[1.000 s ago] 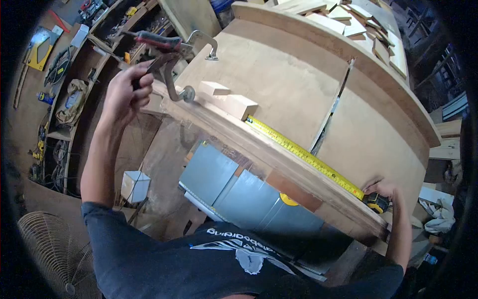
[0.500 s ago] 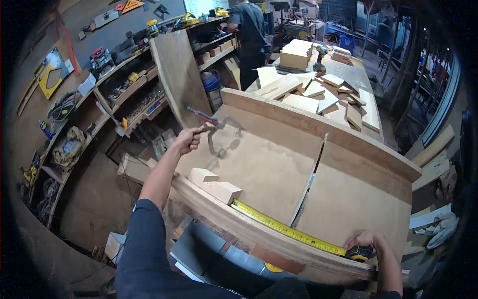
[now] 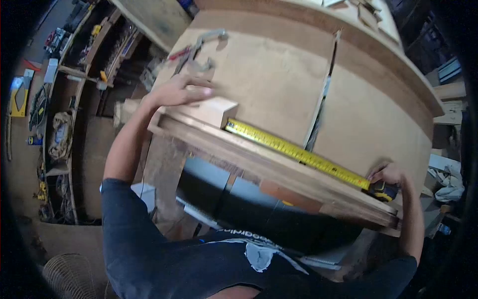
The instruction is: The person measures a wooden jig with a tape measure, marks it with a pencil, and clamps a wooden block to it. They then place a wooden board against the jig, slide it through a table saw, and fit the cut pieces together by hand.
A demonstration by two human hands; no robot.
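Observation:
My left hand point(image 3: 183, 90) rests on a pale wood block point(image 3: 215, 110) near the bench's front left edge, fingers extended and apart. A locking clamp point(image 3: 191, 52) with a red part lies on the panel just beyond it. My right hand point(image 3: 386, 174) is at the front right, fingers closed on the tape measure point(image 3: 384, 191). Its yellow blade point(image 3: 298, 153) runs along the front edge, from the case to the block. Under it lies the wide wooden panel point(image 3: 269, 74), crossed by a dark slot.
A raised wooden board point(image 3: 294, 14) runs along the panel's far side. Shelves point(image 3: 74, 94) with tools stand at the left. An upright board point(image 3: 154, 22) leans beyond the left corner. Crumpled bags point(image 3: 449, 187) lie at the right.
My left hand has let go of the clamp, which now lies on the panel, and has come down onto the block. The view has tilted downward. My right hand still holds the tape measure.

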